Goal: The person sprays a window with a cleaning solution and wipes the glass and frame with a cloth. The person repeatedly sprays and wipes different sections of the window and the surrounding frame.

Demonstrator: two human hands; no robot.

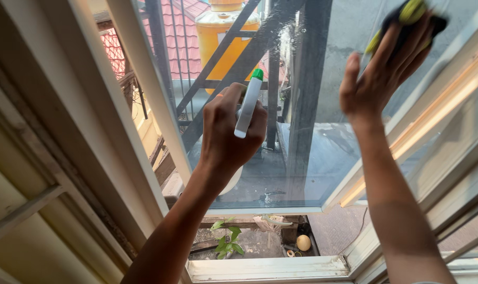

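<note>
My left hand (226,131) grips a white spray bottle (248,108) with a green nozzle tip, held up against the glass pane (312,152) of an open window. My right hand (381,71) is raised at the upper right and presses a dark cloth with yellow-green parts (407,18) flat on the same pane. Wet streaks and droplets show on the glass near the top centre. The bottle's round body is mostly hidden behind my left hand.
The window's cream frame (139,79) runs diagonally at the left, with its sill (265,267) below. Outside are a dark metal stair structure (302,79), an orange tank (218,31), red roof tiles and a small green plant (228,242) far below.
</note>
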